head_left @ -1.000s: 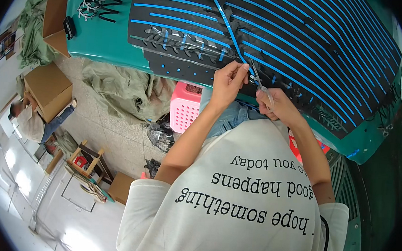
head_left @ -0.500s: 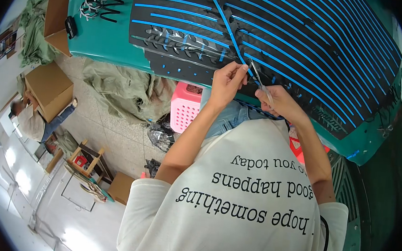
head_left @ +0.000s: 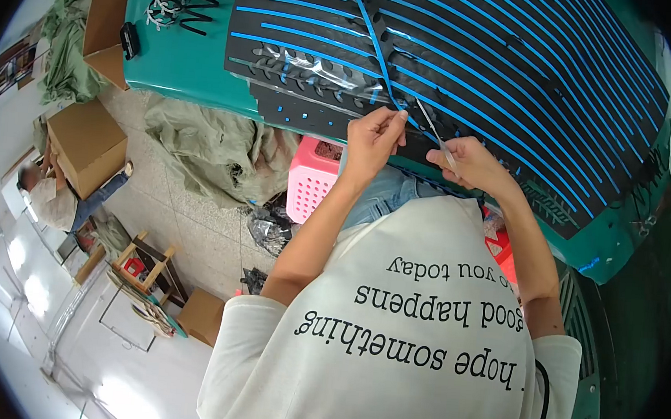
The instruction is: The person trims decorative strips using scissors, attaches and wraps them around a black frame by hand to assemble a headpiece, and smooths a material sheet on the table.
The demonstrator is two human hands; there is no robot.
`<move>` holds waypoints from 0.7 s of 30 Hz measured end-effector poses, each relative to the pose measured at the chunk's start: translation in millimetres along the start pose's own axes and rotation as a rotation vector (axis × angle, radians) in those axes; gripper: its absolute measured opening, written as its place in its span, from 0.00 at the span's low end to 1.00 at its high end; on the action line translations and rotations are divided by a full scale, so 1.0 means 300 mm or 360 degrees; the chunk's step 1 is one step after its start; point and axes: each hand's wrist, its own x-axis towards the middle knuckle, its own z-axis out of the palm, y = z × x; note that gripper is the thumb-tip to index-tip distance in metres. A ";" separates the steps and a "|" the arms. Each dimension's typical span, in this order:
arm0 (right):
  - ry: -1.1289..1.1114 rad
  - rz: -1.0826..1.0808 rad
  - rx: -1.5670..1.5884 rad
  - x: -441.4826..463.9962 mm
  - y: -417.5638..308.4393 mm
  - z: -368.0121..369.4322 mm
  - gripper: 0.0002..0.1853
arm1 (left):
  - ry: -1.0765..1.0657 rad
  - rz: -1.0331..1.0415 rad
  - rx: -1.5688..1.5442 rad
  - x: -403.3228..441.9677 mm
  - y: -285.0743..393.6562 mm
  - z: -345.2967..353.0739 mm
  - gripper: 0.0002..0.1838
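My left hand (head_left: 375,140) is closed, with thumb and fingertips pinching the lower end of a long blue strip (head_left: 376,47). That strip runs diagonally up over a black sheet (head_left: 471,86) lined with narrow blue strips. In my right hand (head_left: 473,164) is a slim pair of metal scissors (head_left: 429,122), its pointed tips angled up and left, near the pinched end. My fingers hide part of the scissors. Black leaf-shaped cut pieces (head_left: 307,73) lie under shiny film at the sheet's left side.
The sheet lies on a green table (head_left: 181,67). A black-and-white leafy piece (head_left: 170,3) and a small black object (head_left: 130,40) sit at left. Below are a pink perforated stool (head_left: 309,188) and crumpled green cloth (head_left: 206,152). A person (head_left: 57,195) holds a cardboard box (head_left: 87,147).
The scissor tips have drawn slightly away from the blue strip's pinched end. My left hand keeps its pinch and has shifted slightly left. The view has shifted a little.
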 end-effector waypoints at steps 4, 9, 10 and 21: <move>-0.0084 -0.0126 -0.0190 -0.142 0.121 -0.093 0.15 | 0.0113 0.0108 0.0078 -0.012 -0.071 0.126 0.11; 0.1495 -0.0720 -0.0843 -0.180 0.117 -0.263 0.12 | 0.0148 0.0323 0.0275 -0.030 -0.128 0.145 0.10; 0.1642 -0.0657 -0.1160 -0.129 0.118 -0.308 0.11 | 0.0133 0.0412 0.0344 -0.025 -0.133 0.148 0.10; 0.1899 -0.1049 -0.1366 0.008 0.002 -0.366 0.10 | 0.0296 0.0527 0.0658 -0.050 -0.152 0.189 0.06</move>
